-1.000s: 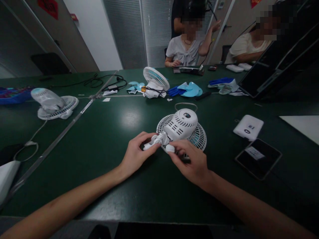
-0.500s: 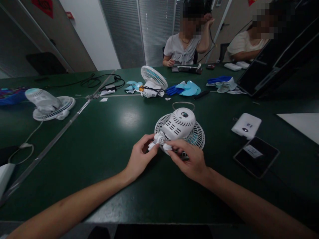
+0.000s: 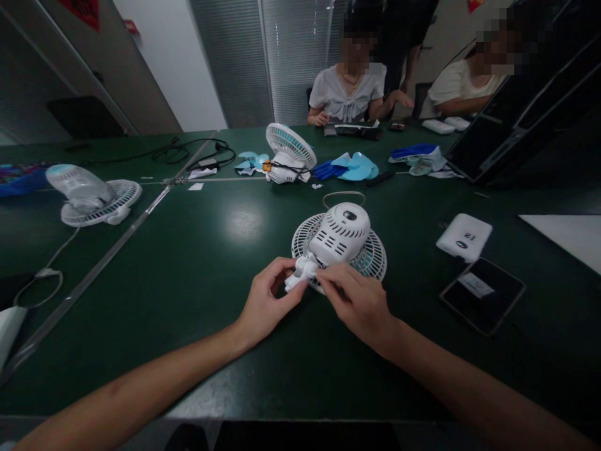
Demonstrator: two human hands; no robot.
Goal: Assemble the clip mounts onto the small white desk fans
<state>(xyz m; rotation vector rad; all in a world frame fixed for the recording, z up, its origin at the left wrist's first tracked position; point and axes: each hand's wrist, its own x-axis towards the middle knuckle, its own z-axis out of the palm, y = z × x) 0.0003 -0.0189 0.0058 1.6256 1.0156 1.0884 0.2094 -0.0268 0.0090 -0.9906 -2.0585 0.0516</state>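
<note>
A small white fan lies face down on the dark green table, its ribbed motor housing pointing up. My left hand pinches the white clip part at the fan's near end. My right hand is closed on the same joint from the right, its fingers partly covering the grille rim. A thin wire hoop rests just behind the fan.
A white box and a black phone lie to the right. Another fan sits far left, a third fan mid-table with blue blades beside it. Two people sit across the table. Cables run at the back left.
My fingers have shifted on the clip part, drawing closer together at the joint. The person opposite has lowered a raised arm to the table.
</note>
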